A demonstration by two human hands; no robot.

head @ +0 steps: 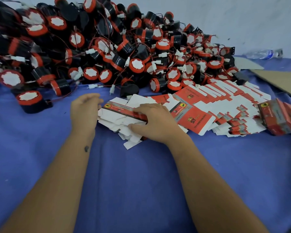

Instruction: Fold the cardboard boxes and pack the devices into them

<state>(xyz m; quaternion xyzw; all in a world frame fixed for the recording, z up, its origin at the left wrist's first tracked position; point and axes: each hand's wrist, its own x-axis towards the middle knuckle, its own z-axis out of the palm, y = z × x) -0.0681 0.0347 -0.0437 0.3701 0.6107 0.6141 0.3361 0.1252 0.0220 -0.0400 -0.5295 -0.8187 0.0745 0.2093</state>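
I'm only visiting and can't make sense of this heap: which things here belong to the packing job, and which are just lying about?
Part of the job:
- flat box blanks, red and white, spread on the blue cloth
- pile of black-and-red devices
- left hand and right hand, both on the near stack of blanks

Lying about:
- plastic bottle
- brown cardboard sheet

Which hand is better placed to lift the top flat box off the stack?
Probably the right hand: its fingers already curl over the stack of flat boxes, while the left hand only steadies the stack's left edge.
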